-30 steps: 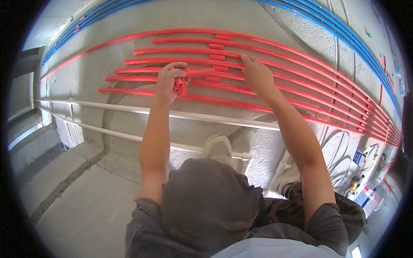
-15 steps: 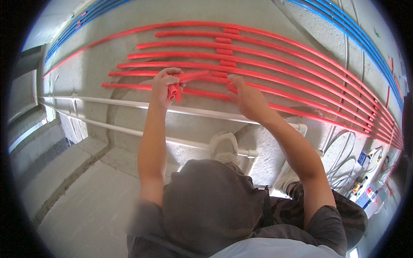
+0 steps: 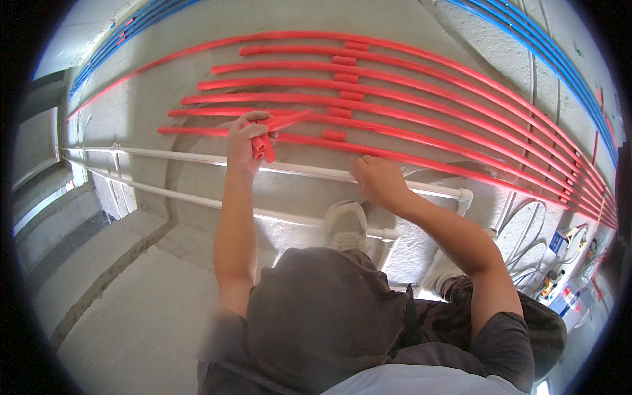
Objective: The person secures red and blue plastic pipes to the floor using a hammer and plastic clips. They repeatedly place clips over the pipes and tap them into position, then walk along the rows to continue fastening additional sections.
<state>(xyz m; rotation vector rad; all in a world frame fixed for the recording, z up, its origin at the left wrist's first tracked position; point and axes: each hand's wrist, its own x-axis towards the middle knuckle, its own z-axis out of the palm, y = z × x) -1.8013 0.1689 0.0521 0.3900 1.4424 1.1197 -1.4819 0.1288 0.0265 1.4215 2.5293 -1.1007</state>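
The short red pieces of pipe [image 3: 265, 146] were in the left hand [image 3: 242, 137], which had its fingers closed around the bundle; several open ends looked down, and one piece pointed out to the right. Just behind this hand ran the lower ones of the long red pipes [image 3: 283, 84], which lay almost side by side on the grey concrete [image 3: 197, 49]. Between these pipes there was a row of loose red pieces [image 3: 346, 77], and as far as I could judge, each gap in this row had one, so the row seemed complete. The lowest loose piece [image 3: 334, 135] lay between the two lowest pipes. The right hand [image 3: 380, 182] was near it, just beside the lowest pipe, with the fingers bent together; I could not tell whether it pinched something. The pieces in the left hand were not yet laid between pipes. Farther to the right, other small red pieces [image 3: 566, 187] sat between the same pipes. Nearer to the body were two white pipes [image 3: 191, 157] and a pale shoe [image 3: 345, 224]. Blue pipes [image 3: 526, 33] ran beyond the red ones, and grey cables [image 3: 517, 247] lay at the right.
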